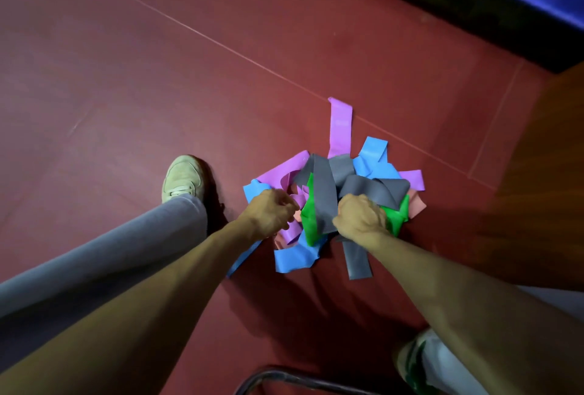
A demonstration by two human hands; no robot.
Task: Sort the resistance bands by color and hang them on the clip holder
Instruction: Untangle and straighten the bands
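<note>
The resistance bands (376, 170) are heaped on the floor (158, 94), right of centre. A grey band (324, 202) is grasped by the right grip (360, 217); the left grip (271, 211) is curled among them, and whether anything is held cannot be told.

A: What's hidden?
B: Both sets of fingertips. The left hand (272, 213) and right hand (360, 217) curl theirs under. Salmon-pink flat rubber bands (416, 205) lie mostly buried.
A: Near edge?
B: A dark curved metal tube (284, 376), cut off.
</note>
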